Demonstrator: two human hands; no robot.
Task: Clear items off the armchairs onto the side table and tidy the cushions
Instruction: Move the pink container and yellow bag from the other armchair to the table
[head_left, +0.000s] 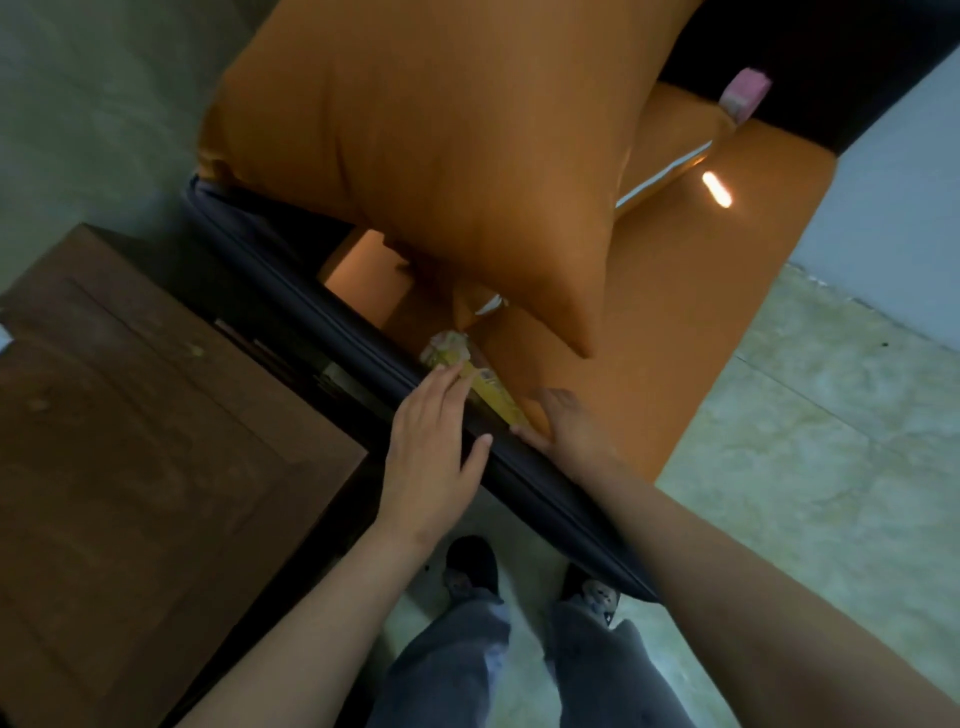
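An orange armchair with a dark armrest fills the middle of the view. A big orange cushion leans across its seat. A yellow packet lies wedged between seat and armrest. My left hand lies on the armrest with straight fingers, the tips touching the packet's top. My right hand rests on the seat, fingers touching the packet's lower end. A pink and white item sits at the far back of the chair.
A brown wooden side table stands left of the armrest, with a small scrap on its top. A second orange cushion with a white edge lies behind the big one. Pale tiled floor lies to the right. My feet stand by the armrest.
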